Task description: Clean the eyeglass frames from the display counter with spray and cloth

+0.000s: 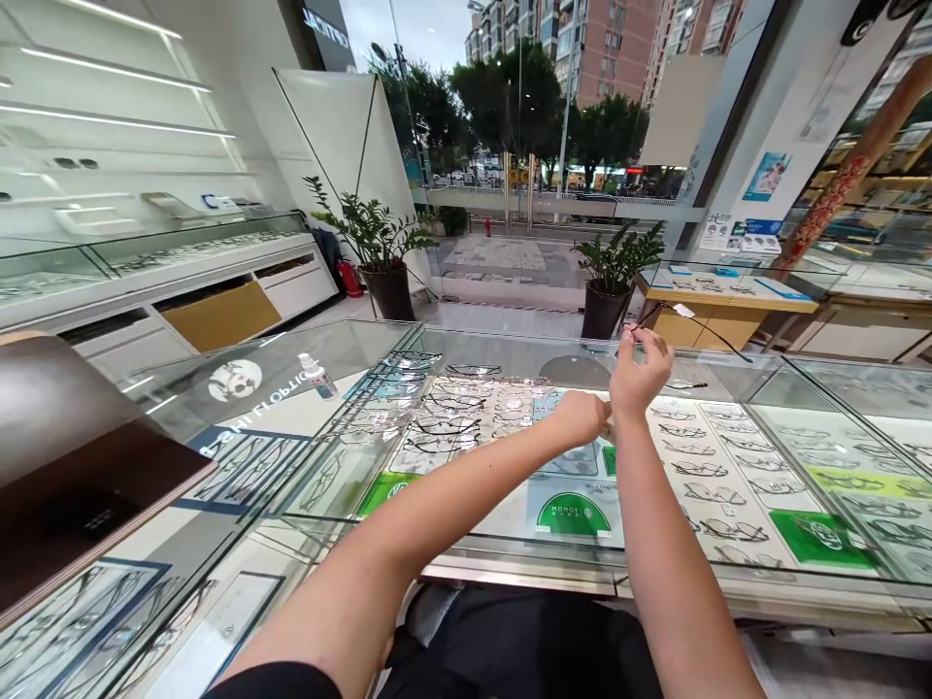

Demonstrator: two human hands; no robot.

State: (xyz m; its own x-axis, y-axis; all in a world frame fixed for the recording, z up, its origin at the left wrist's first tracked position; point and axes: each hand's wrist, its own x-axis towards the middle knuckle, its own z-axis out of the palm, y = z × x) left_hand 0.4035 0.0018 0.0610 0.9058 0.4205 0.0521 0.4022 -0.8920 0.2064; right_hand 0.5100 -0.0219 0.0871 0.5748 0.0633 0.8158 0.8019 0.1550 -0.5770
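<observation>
The right hand (pixel 642 371) is pinching dark glasses (pixel 661 306) above the counter (pixel 502 550), a white tag (pixel 682 311) showing on them; the left hand (pixel 584 417) is curling lower, to its left; whether it is grasping anything, I cannot tell; other frames (pixel 444 427) are lying in rows.

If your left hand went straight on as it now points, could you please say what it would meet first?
The left hand would probably meet the right wrist first, though depth is unclear and it might pass behind.
</observation>
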